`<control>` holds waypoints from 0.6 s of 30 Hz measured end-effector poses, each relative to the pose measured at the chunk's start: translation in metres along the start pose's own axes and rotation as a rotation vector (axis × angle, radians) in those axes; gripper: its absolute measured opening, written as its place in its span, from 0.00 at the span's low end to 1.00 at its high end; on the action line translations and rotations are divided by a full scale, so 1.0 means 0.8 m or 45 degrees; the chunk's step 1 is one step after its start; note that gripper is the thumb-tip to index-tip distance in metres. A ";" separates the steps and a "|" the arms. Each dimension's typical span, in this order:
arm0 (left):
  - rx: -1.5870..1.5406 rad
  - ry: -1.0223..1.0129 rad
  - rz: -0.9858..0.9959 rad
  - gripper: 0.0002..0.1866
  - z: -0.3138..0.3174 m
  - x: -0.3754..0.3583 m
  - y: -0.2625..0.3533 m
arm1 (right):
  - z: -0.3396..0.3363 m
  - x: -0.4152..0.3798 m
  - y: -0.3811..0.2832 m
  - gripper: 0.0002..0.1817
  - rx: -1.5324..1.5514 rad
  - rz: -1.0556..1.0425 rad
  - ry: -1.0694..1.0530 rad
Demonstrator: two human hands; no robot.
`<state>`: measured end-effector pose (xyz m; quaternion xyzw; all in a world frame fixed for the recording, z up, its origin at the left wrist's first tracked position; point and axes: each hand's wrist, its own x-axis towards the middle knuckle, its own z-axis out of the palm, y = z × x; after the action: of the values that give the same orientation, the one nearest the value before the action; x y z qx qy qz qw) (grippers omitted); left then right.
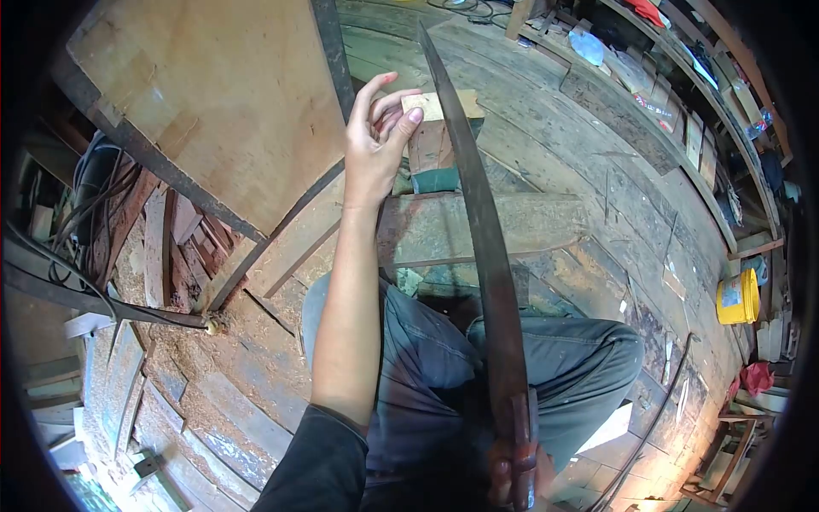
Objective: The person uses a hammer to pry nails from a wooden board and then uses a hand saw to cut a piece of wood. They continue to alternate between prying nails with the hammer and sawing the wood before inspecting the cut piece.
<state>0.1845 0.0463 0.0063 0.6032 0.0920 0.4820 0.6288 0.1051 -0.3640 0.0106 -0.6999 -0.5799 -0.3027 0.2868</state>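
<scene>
My left hand (384, 136) reaches forward to a block of wood (432, 145) with a pale sawn top. The thumb lies at its near left edge, other fingers curl around the far side, and one finger points up. In my right hand (503, 474), low in the view and partly in shadow, is the handle of a handsaw (478, 205). Its long dark blade slants up and away, overlapping the block's top in this view. Under the block a green patch shows, and a thick plank (478, 226) lies crosswise just nearer to me.
A large wooden panel (222, 94) stands at the left, above offcuts (162, 247), cables (94, 196) and sawdust. Loose wood strips (230, 405) lie lower left. At the right are a cluttered shelf (648, 128), a yellow bucket (738, 299) and a long thin dark rod (648, 435).
</scene>
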 end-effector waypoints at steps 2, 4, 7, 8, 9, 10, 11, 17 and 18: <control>0.018 -0.032 0.001 0.30 0.002 0.000 0.003 | 0.012 0.008 0.010 0.10 -0.233 -0.268 0.276; 0.031 -0.065 0.013 0.30 0.004 0.000 0.005 | 0.009 0.041 0.006 0.04 0.575 0.544 -0.143; 0.065 -0.034 0.001 0.31 0.006 -0.003 0.004 | 0.052 0.112 0.024 0.06 0.646 0.737 -0.174; 0.057 -0.042 0.004 0.31 0.005 -0.003 0.004 | 0.078 0.118 0.030 0.08 0.771 0.834 -0.104; 0.072 -0.042 0.007 0.31 0.005 -0.004 0.004 | 0.100 0.134 0.037 0.09 0.782 0.838 -0.050; 0.087 -0.041 0.011 0.31 0.004 -0.003 0.003 | 0.117 0.151 0.041 0.10 0.794 0.841 0.004; 0.117 -0.020 0.034 0.30 0.004 -0.004 -0.001 | 0.123 0.166 0.042 0.10 0.787 0.838 0.010; 0.180 0.137 0.146 0.26 0.012 -0.003 -0.011 | 0.125 0.177 0.068 0.15 1.021 0.982 0.193; 0.182 0.130 0.145 0.26 0.012 -0.006 -0.010 | 0.123 0.173 0.073 0.18 1.009 0.990 0.291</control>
<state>0.1928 0.0382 -0.0001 0.6254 0.1235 0.5393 0.5502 0.1918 -0.2111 0.0483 -0.6636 -0.3138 -0.0079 0.6790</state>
